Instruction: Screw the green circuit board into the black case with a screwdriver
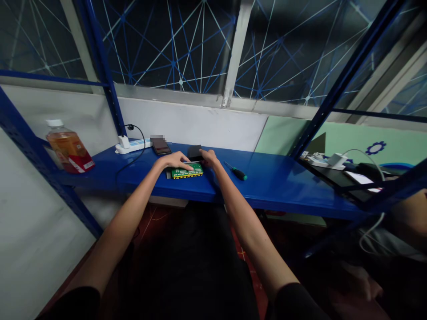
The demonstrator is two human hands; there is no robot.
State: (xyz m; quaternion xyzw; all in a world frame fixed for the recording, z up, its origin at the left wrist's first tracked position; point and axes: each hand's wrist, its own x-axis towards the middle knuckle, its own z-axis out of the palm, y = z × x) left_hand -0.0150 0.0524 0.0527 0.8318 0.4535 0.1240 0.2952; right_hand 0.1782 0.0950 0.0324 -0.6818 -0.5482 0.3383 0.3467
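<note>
A window with white and blue lines [173, 53] stretched behind a long blue table [273, 178]. Near the table's left end stood a capped bottle of amber drink [68, 146], and a white power strip [131, 146] lay near the wall. The left hand [175, 160] was over a green circuit board with a yellow front edge [188, 171], which lay near the table's front edge; its fingers were spread, one reaching across the board's top. The right hand [209, 157] was at the near right side of a flat black object [195, 153] just behind the board; whether its fingers pinched that object I could not tell. A dark smartphone [161, 146] lay beside the strip, and a green-and-black-handled screwdriver [238, 173] to the right.
</note>
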